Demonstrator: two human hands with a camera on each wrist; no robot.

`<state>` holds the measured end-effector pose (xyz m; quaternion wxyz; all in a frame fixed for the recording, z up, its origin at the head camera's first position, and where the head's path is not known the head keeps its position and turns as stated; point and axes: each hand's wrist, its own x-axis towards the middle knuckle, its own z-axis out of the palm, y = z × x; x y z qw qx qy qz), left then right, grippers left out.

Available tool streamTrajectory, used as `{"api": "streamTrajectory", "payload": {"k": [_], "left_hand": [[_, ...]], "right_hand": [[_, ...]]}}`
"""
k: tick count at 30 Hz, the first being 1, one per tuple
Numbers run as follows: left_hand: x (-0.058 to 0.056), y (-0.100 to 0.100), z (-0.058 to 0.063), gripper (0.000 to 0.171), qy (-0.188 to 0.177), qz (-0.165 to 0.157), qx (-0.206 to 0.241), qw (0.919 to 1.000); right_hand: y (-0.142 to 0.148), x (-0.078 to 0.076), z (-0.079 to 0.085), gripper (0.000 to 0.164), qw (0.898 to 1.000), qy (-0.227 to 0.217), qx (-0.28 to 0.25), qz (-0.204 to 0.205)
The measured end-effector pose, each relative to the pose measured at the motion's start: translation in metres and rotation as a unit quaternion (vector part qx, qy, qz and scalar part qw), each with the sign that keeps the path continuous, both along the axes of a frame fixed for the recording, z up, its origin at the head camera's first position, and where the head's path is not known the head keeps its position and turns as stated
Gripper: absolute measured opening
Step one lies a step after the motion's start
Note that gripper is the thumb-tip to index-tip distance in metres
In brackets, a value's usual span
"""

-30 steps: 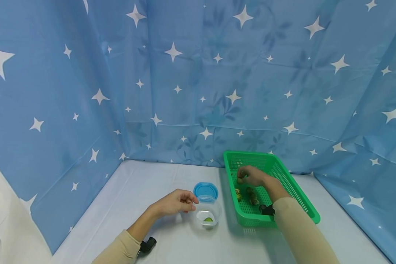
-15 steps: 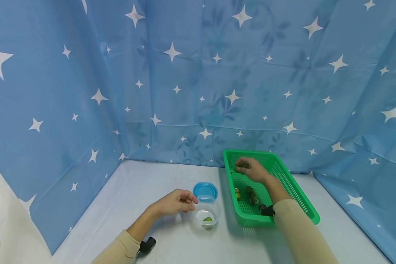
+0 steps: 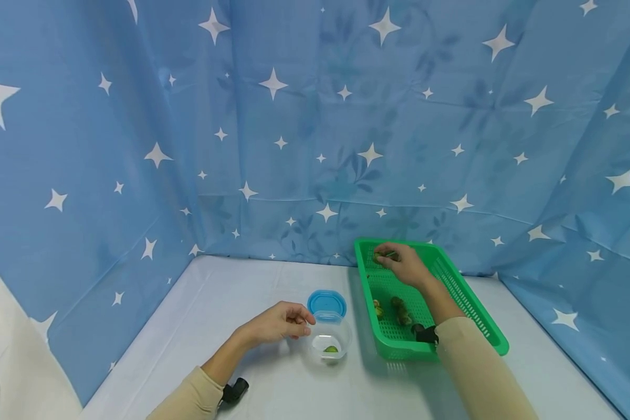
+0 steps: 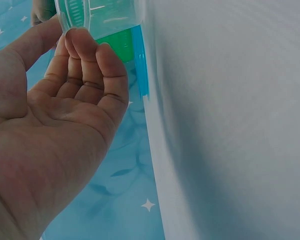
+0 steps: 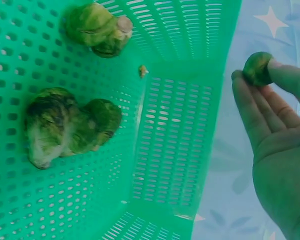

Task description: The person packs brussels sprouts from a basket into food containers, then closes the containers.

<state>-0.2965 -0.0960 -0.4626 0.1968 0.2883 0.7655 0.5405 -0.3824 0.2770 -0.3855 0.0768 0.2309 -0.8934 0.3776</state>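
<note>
My right hand point(image 3: 406, 268) pinches a small Brussels sprout point(image 5: 257, 68) between thumb and fingertips, over the far end of the green basket point(image 3: 490, 326). Below it in the basket lie more sprouts: a dark green pair point(image 5: 72, 125) and a paler one point(image 5: 97, 27) by the side wall. My left hand point(image 3: 273, 324) stays beside the clear plastic container point(image 3: 341, 341), its fingers loosely bent and the fingertips right at the rim. Inside that container is one bright green sprout point(image 3: 331, 349).
A blue lid point(image 3: 327, 303) lies on the white table point(image 3: 241, 280) just behind the container. Blue star-patterned curtains point(image 3: 315, 116) close off the back and sides. A tiny yellowish scrap point(image 5: 143, 70) sits in the basket near its far wall.
My right hand has risen and moved toward the basket's far end, lifting the sprout from among the others. My left hand and the container have stayed in place.
</note>
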Motion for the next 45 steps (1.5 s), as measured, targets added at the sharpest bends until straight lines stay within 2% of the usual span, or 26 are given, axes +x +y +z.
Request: {"api": "streamTrajectory", "payload": {"k": [17,23,32,38,39,45], "left_hand": [[0.0,0.001,0.001,0.027,0.001,-0.003,0.001,1.0],[0.0,0.002,0.003,0.027,0.003,-0.004,0.0,1.0],[0.0,0.001,0.002,0.026,0.0,-0.004,0.001,1.0],[-0.001,0.001,0.0,0.028,-0.005,-0.007,0.005,0.9999],[-0.001,0.001,0.0,0.028,-0.005,-0.007,0.005,0.9999],[0.0,0.0,0.0,0.027,-0.005,-0.003,0.005,1.0]], "right_hand": [[-0.008,0.005,0.017,0.026,0.999,0.029,-0.03,-0.013],[-0.011,0.007,0.023,0.024,0.999,0.042,-0.026,-0.016],[-0.023,0.016,0.044,0.024,0.994,0.096,-0.046,0.01],[-0.039,0.029,0.057,0.022,0.99,0.115,-0.074,0.032],[-0.043,0.035,0.061,0.022,0.989,0.119,-0.078,0.037],[-0.057,0.047,0.066,0.02,0.981,0.147,-0.104,0.068]]}}
